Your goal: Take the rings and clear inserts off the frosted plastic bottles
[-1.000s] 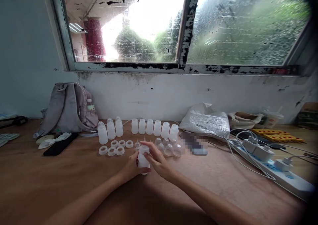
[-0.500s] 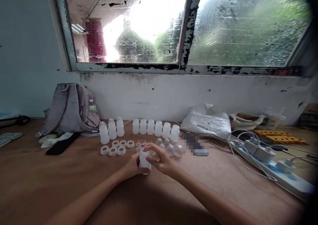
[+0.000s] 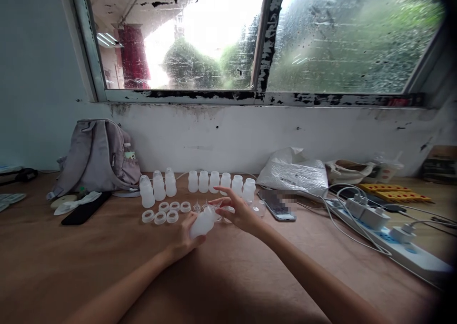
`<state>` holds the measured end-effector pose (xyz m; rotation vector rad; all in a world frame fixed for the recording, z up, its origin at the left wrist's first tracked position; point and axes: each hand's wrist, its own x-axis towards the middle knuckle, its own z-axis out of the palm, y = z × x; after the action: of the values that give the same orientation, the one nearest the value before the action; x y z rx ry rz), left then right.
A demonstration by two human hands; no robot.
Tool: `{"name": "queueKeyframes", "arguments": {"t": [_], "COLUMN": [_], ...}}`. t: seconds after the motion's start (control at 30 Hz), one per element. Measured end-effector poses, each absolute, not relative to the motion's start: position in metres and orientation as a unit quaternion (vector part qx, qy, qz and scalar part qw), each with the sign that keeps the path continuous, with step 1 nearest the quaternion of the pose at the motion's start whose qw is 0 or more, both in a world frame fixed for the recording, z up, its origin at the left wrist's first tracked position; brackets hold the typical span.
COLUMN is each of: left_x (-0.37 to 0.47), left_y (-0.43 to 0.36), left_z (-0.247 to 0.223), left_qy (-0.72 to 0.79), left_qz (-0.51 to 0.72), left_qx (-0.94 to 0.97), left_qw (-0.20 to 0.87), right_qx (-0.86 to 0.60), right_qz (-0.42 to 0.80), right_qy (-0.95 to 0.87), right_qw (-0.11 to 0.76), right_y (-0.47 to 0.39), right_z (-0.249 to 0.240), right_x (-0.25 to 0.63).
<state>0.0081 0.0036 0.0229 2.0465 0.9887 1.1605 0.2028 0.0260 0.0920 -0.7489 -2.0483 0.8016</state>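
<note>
My left hand [image 3: 183, 238] is wrapped around a translucent white baby bottle [image 3: 202, 224], which is tilted with its top towards the right. Over its top end my right hand [image 3: 241, 213] has its fingers stretched out and apart; whether a fingertip touches the bottle I cannot make out. Behind the hands are clear nipples [image 3: 197, 207], partly hidden. White collar rings [image 3: 160, 217] lie in two rows to the left. Several open bottles [image 3: 203, 182] stand in a row at the back, and three capped bottles [image 3: 158, 186] stand left of them. Clear domed caps [image 3: 257, 208] are mostly behind my right hand.
A grey backpack [image 3: 100, 155] leans on the wall at left, with a black phone [image 3: 86, 208] before it. At right are a silver plastic bag [image 3: 294, 174], another phone [image 3: 276, 206] and a power strip [image 3: 410, 250] with white cables. A window is above.
The bottle has gone from upright to tilted and shifted slightly left in my left hand. My right hand has risen off its neck, and its fingers have spread. The view has shifted slightly.
</note>
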Motion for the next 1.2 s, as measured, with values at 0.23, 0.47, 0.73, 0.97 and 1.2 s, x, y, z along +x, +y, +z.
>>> {"name": "queueKeyframes", "arguments": {"t": [0.23, 0.47, 0.73, 0.97, 1.2], "left_x": [0.011, 0.009, 0.009, 0.006, 0.001], "left_y": [0.0, 0.005, 0.007, 0.015, 0.02], "left_z": [0.027, 0.019, 0.019, 0.016, 0.012], "left_qy": [0.412, 0.44, 0.415, 0.333, 0.321], "left_qz": [0.473, 0.48, 0.486, 0.442, 0.402], "left_qx": [0.745, 0.703, 0.683, 0.561, 0.407], "left_qw": [0.226, 0.287, 0.355, 0.616, 0.755], "right_qx": [-0.355, -0.367, -0.365, -0.346, -0.323], "right_qz": [0.36, 0.428, 0.451, 0.462, 0.47], "right_qy": [-0.785, -0.739, -0.715, -0.724, -0.727], "right_qw": [0.357, 0.369, 0.39, 0.378, 0.383], "right_y": [0.044, 0.049, 0.052, 0.05, 0.049], "right_z": [0.091, 0.088, 0.085, 0.087, 0.091], "right_x": [0.215, 0.217, 0.217, 0.217, 0.22]}}
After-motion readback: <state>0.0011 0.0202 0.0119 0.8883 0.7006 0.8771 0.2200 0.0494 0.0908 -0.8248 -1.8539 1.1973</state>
